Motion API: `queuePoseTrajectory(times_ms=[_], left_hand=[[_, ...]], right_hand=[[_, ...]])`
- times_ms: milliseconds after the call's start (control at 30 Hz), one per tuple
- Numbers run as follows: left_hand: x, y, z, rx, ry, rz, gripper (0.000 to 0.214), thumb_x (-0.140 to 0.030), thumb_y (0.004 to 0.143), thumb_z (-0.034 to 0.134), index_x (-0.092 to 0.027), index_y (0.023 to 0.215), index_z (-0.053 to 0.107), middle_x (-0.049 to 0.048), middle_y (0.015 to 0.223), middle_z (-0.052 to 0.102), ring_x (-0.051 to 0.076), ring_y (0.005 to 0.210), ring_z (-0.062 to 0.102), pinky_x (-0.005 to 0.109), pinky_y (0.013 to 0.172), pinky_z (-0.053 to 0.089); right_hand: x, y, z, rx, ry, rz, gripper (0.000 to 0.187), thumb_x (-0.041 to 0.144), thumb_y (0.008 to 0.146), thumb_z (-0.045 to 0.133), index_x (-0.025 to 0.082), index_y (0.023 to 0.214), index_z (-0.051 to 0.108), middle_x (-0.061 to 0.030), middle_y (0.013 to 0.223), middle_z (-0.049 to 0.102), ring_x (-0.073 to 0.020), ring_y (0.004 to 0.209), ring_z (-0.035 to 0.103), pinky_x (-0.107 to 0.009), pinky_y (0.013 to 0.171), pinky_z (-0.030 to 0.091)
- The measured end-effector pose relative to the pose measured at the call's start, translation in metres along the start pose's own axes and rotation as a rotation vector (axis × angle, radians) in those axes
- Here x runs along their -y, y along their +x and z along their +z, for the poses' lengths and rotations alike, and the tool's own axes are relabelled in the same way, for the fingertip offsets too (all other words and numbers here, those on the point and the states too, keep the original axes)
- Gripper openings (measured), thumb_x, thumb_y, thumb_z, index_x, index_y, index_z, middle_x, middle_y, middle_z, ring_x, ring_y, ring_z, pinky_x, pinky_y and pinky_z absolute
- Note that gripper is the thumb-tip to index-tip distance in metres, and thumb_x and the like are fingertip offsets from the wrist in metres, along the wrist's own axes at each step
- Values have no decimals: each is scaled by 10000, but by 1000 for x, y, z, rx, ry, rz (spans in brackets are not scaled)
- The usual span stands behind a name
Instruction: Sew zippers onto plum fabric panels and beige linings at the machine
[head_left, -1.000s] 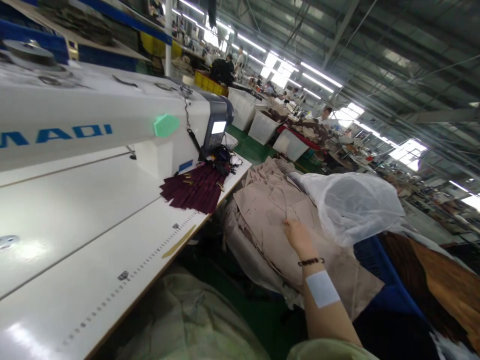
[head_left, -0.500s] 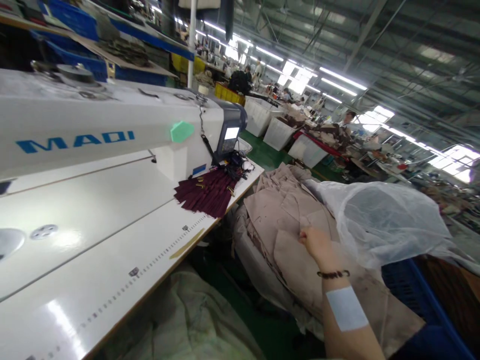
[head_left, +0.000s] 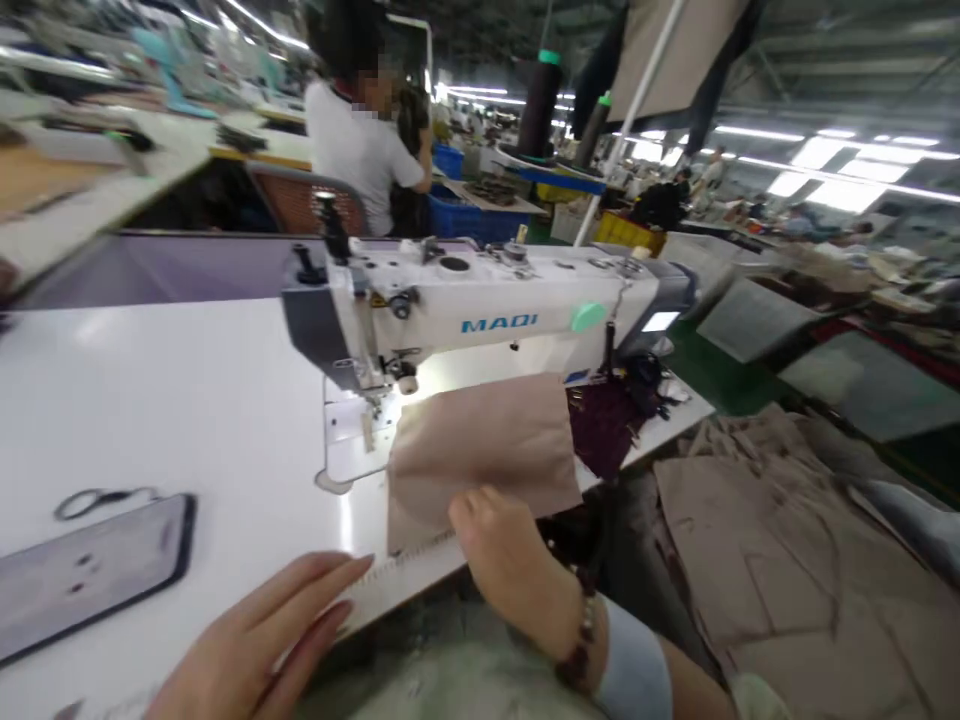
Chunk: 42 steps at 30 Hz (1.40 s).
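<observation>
A beige fabric piece (head_left: 487, 430) lies on the white sewing table (head_left: 187, 390), its upper edge beside the arm of the sewing machine (head_left: 487, 310). My right hand (head_left: 502, 540), with a beaded bracelet and a white patch on the wrist, has its fingers curled on the near edge of that piece. At the table's front edge, my left hand (head_left: 277, 630) holds nothing, with fingers extended and thumb apart, just left of the fabric's near corner. The machine's needle area (head_left: 375, 400) is lit, to the left of the fabric.
A phone (head_left: 97, 570) and small scissors (head_left: 105, 500) lie at the left. Dark red strips (head_left: 607, 425) rest behind the fabric. A pile of beige pieces (head_left: 787, 550) sits to the right, below table height. A person (head_left: 360, 150) sits beyond the machine.
The view has swung left. My right hand has moved from the beige pile to the table, where a beige piece now lies under it. My left hand has come into view.
</observation>
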<state>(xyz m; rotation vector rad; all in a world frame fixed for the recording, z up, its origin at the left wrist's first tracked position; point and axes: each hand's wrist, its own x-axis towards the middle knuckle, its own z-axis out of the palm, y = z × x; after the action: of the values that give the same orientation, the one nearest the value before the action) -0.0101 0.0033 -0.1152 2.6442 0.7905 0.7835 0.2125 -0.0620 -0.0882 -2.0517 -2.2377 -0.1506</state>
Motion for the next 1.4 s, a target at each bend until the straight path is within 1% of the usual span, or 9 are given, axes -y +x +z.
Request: queuePoseTrajectory(times_ms=[133,233,333,500,633,767,900,1233,1400], left_hand=[[-8,24,12,105,49,77,276,-253,923,399,-184,1151,538,62,1113,575,172,957,568,260,820,489],[-5,40,22,164,141,-21,181,-180,869,495,-159,1013,603,60,899,600,200,785,547,339,684,493],[4,46,26,245,172,-96,111,-139,824,565,-193,883,642,38,831,584,204,751,517,344,641,455],[15,46,27,184,46,-183,126,-170,847,545,-196,891,661,48,879,580,205,823,512,345,696,430],[20,50,26,210,-119,-257,172,-146,867,499,-178,857,667,39,870,564,160,793,527,296,719,438],[26,54,25,220,-188,-367,101,-124,827,559,-166,789,643,14,838,548,126,751,547,239,684,441],[28,58,24,218,-124,-472,138,-166,802,598,-143,666,588,6,792,522,113,659,529,232,605,434],[20,65,23,253,30,-489,175,-165,815,549,-136,642,550,13,801,508,109,597,504,255,583,429],[21,62,26,215,15,-507,148,-152,814,559,-134,669,535,13,820,502,110,619,507,246,586,425]], right_hand=[[18,19,20,120,99,-64,168,13,769,474,161,811,540,-47,780,583,-212,728,539,-319,609,448],[13,19,19,112,198,-68,153,37,798,486,163,827,566,-43,840,596,-196,802,543,-317,708,447],[-1,12,20,101,300,-23,138,64,798,520,168,846,597,-43,902,604,-188,860,541,-319,774,431],[-40,-3,20,91,373,80,173,73,798,513,172,863,638,-59,975,592,-202,898,535,-335,797,414],[-65,-1,15,185,455,135,155,186,850,496,190,800,644,-28,928,580,-156,854,538,-281,770,396],[-72,12,16,273,376,179,299,312,889,443,174,666,585,-11,776,538,-133,721,523,-259,656,364],[-74,21,20,339,253,171,310,328,886,447,180,656,593,-12,739,529,-136,698,531,-258,618,335],[-78,31,22,359,129,83,313,313,871,482,173,610,583,-21,703,547,-131,631,528,-260,574,311],[-81,33,26,314,122,43,302,304,871,484,165,611,550,-24,694,542,-138,631,529,-263,572,308]])
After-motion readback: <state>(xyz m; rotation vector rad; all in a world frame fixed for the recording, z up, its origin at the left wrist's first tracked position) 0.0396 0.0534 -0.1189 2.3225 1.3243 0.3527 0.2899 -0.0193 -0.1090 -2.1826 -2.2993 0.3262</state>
